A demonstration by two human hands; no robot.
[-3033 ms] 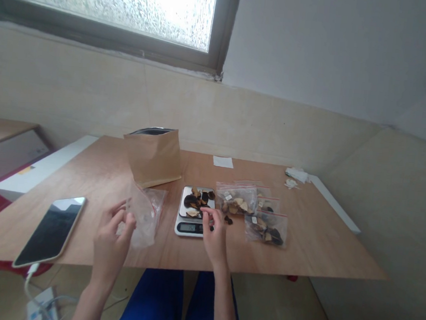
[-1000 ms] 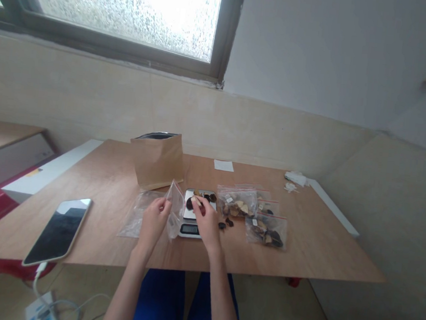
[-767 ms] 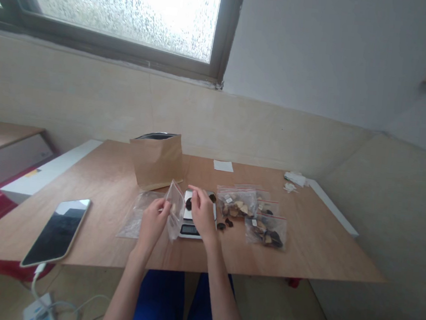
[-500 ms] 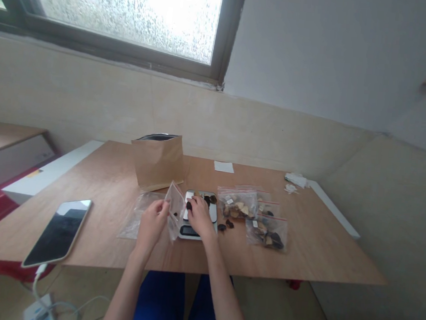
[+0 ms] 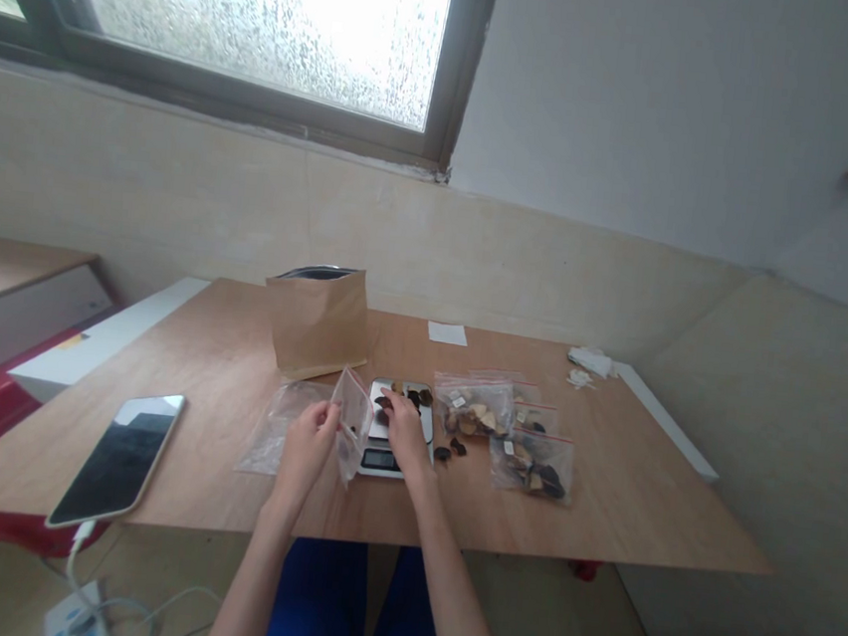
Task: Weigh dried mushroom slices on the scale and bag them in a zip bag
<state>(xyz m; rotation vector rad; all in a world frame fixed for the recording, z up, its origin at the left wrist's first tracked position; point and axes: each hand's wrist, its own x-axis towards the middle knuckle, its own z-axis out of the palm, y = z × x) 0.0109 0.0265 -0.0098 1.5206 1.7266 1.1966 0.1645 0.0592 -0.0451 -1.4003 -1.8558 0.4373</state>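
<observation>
While dried slices [image 5: 414, 397] lie on the scale [image 5: 380, 460], your right hand [image 5: 404, 434] bends its fingers at a dark one, though whether it is gripped cannot be told; just left of that, your left hand [image 5: 313, 437] pinches a clear bag [image 5: 356, 413]; a second ago your right hand held a pale piece, so bagging likely goes piece by piece; filled bags [image 5: 472, 419] lie right of both hands.

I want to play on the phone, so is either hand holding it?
No, the phone lies on the table, while the left hand holds a clear bag and the right hand is over the scale.
</observation>
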